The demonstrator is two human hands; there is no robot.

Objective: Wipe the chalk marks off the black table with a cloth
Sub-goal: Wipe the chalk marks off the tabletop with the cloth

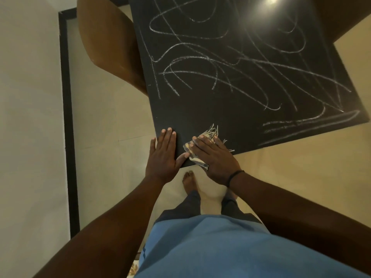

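Note:
The black table (200, 115) is covered with looping white chalk marks (230, 63) over most of its top. Its near left corner has no marks. My left hand (163, 155) lies flat on that corner with straight fingers. My right hand (214, 157) presses a small striped cloth with a frayed fringe (210, 134) flat against the table just beside the left hand. The fingers of the right hand are straight and cover most of the cloth.
A brown chair (108, 47) stands against the table's left side, and another brown seat (349, 15) is at the far right corner. Beige floor tiles surround the table. A white wall with a black skirting (67, 117) runs along the left.

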